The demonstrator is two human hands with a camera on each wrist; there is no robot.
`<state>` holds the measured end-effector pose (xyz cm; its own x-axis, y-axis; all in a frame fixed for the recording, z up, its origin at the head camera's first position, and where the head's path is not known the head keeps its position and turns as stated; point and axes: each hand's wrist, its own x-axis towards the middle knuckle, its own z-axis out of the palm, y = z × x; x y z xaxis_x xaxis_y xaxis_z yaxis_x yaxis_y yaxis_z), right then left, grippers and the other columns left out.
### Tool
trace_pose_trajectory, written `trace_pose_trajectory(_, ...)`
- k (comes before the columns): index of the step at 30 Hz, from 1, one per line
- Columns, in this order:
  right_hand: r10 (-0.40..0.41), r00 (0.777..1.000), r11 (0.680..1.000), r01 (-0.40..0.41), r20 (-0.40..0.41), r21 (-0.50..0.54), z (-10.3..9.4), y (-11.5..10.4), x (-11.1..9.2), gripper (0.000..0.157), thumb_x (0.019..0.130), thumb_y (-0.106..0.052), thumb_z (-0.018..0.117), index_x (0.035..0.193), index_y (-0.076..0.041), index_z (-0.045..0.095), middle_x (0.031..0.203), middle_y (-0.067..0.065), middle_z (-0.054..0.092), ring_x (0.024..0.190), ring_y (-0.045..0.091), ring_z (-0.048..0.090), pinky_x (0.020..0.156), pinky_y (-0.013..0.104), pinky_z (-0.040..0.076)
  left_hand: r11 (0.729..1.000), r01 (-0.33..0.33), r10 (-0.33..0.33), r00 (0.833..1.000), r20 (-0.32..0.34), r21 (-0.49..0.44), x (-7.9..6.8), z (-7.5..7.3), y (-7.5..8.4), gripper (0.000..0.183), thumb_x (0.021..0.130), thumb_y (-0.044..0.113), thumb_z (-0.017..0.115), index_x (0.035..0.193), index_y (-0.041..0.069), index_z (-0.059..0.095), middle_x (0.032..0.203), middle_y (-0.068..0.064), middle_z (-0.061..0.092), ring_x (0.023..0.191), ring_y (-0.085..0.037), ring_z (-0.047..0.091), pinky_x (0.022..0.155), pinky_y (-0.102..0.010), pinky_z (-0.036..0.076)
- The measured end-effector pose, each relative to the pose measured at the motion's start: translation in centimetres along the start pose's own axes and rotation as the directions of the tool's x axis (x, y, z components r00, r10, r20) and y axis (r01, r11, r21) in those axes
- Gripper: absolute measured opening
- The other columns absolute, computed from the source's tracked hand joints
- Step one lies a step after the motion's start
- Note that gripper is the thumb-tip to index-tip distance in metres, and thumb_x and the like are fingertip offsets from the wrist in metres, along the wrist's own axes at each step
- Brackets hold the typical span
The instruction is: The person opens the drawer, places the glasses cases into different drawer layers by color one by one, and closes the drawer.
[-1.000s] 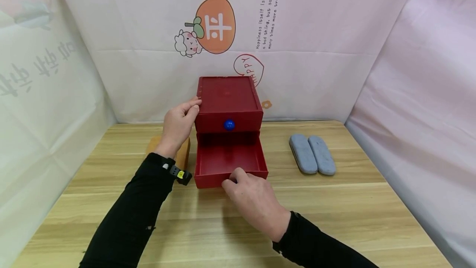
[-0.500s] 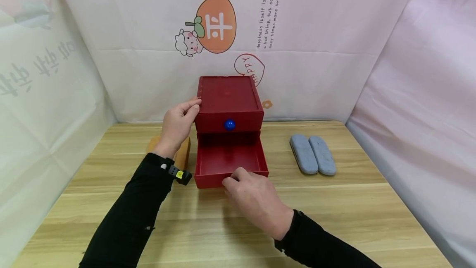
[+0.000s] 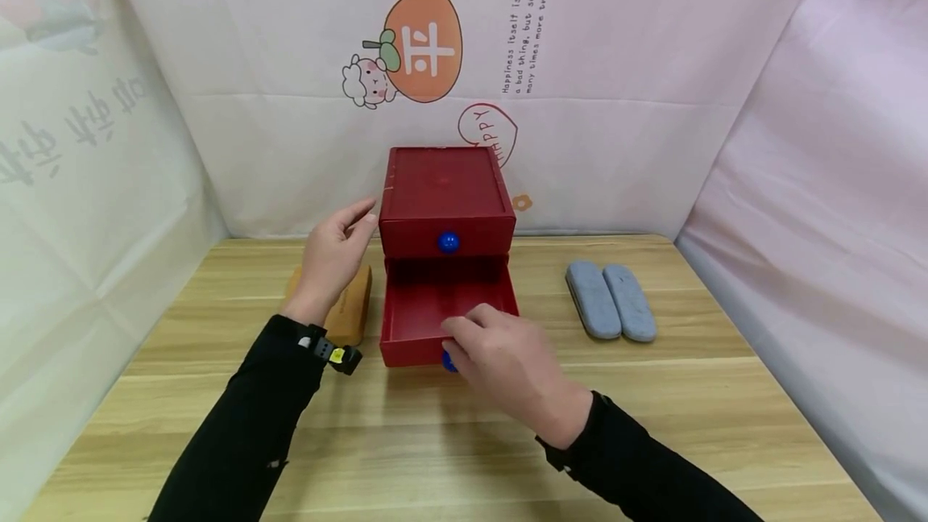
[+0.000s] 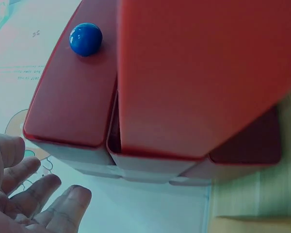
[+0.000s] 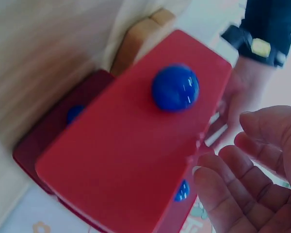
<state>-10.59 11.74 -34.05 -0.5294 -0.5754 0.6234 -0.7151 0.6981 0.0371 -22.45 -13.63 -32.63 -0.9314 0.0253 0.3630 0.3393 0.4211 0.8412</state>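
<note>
A red drawer cabinet (image 3: 445, 184) stands at the back middle of the table. One drawer (image 3: 409, 351) below the top one is pulled far out, and its inside looks bare. Its blue knob (image 5: 174, 87) shows whole in the right wrist view. My right hand (image 3: 511, 365) hovers at this drawer's front with loosely bent fingers, off the knob; whether a fingertip touches the rim I cannot tell. Beside the cabinet's left side is my left hand (image 3: 329, 260), its fingers extended and apart from the wall. The top drawer (image 4: 72, 87) is closed.
A tan block-like case (image 3: 351, 312) lies left of the cabinet, partly behind my left wrist. Two grey-blue oblong cases (image 3: 593, 300) lie side by side on the right of the wooden table (image 3: 652, 425). Printed white cloth (image 3: 616, 143) hangs behind.
My left hand has come off the cabinet's upper left edge and moved left. The right hand has let go of the drawer knob and shifted slightly right. The drawer stays out.
</note>
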Motion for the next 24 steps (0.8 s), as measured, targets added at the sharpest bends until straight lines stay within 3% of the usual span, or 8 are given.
trace_pose_trajectory(6, 0.009, 0.999, 1.000, -0.009, -0.034, 0.001, -1.4, 1.8, 1.2, 0.027, 0.091, -0.029, 0.066, 0.111, -0.011, 0.069, 0.096, 0.005, 0.069, 0.084, 0.013, 0.063, 0.065, 0.027, 0.057, 0.994, 0.000, 0.001, 1.000, -0.006, 0.111, -1.1, -0.7, -0.9, 0.053, 0.098, 0.047, 0.048, 0.144, 0.020, 0.052, 0.145, -0.002, 0.052, 0.122, -0.020, 0.055, 0.098, -0.046, 0.048)
trace_pose_trajectory(11, 0.035, 0.994, 0.999, -0.037, -0.100, -0.023, -2.0, 4.1, 2.1, 0.032, 0.090, -0.029, 0.068, 0.114, -0.008, 0.068, 0.099, 0.008, 0.070, 0.085, 0.017, 0.064, 0.065, 0.031, 0.057, 0.968, 0.017, -0.020, 1.000, 0.009, 0.250, -2.2, -0.9, -1.9, 0.058, 0.097, 0.051, 0.047, 0.145, 0.019, 0.050, 0.141, -0.011, 0.055, 0.119, -0.027, 0.057, 0.091, -0.050, 0.051)
trace_pose_trajectory(14, 0.057, 0.990, 0.997, -0.062, -0.128, -0.035, -2.2, 5.4, 2.7, 0.033, 0.089, -0.028, 0.069, 0.115, -0.008, 0.068, 0.101, 0.010, 0.069, 0.086, 0.020, 0.065, 0.066, 0.034, 0.058, 0.935, 0.013, -0.024, 0.999, 0.027, 0.353, -3.0, -1.0, -2.6, 0.060, 0.097, 0.053, 0.046, 0.146, 0.017, 0.049, 0.100, -0.015, 0.069, 0.083, -0.027, 0.063, 0.065, -0.043, 0.051)
trace_pose_trajectory(16, 0.077, 0.988, 0.996, -0.083, -0.138, -0.043, -2.3, 6.2, 3.0, 0.034, 0.089, -0.028, 0.069, 0.116, -0.008, 0.068, 0.103, 0.012, 0.069, 0.085, 0.021, 0.064, 0.066, 0.034, 0.058, 0.909, 0.000, -0.017, 0.999, 0.038, 0.418, -3.4, -1.0, -3.1, 0.061, 0.098, 0.051, 0.047, 0.145, 0.014, 0.049, 0.068, -0.011, 0.059, 0.057, -0.023, 0.052, 0.051, -0.039, 0.042)
trace_pose_trajectory(18, 0.096, 0.986, 0.994, -0.103, -0.138, -0.046, -2.3, 7.0, 3.3, 0.036, 0.089, -0.029, 0.069, 0.118, -0.008, 0.067, 0.103, 0.012, 0.069, 0.085, 0.022, 0.063, 0.067, 0.035, 0.058, 0.882, -0.007, -0.024, 0.998, 0.059, 0.471, -3.8, -0.9, -3.5, 0.060, 0.098, 0.048, 0.048, 0.146, 0.012, 0.048, 0.057, -0.007, 0.044, 0.045, -0.023, 0.038, 0.047, -0.038, 0.036)
trace_pose_trajectory(21, 0.120, 0.982, 0.991, -0.128, -0.146, -0.048, -2.1, 8.3, 3.5, 0.038, 0.089, -0.029, 0.068, 0.120, -0.007, 0.066, 0.105, 0.013, 0.069, 0.087, 0.024, 0.061, 0.071, 0.037, 0.057, 0.845, -0.026, -0.025, 0.996, 0.087, 0.534, -4.3, -0.8, -4.1, 0.058, 0.097, 0.043, 0.051, 0.145, 0.010, 0.048, 0.083, -0.011, 0.065, 0.063, -0.025, 0.058, 0.056, -0.041, 0.048)
trace_pose_trajectory(24, 0.135, 0.979, 0.989, -0.142, -0.155, -0.034, -1.9, 9.4, 3.9, 0.041, 0.089, -0.029, 0.069, 0.122, -0.006, 0.065, 0.106, 0.013, 0.068, 0.087, 0.024, 0.060, 0.074, 0.039, 0.056, 0.810, -0.041, -0.035, 0.992, 0.118, 0.585, -4.8, -0.8, -4.7, 0.059, 0.096, 0.040, 0.053, 0.145, 0.007, 0.047, 0.125, -0.018, 0.064, 0.099, -0.033, 0.063, 0.074, -0.050, 0.054)
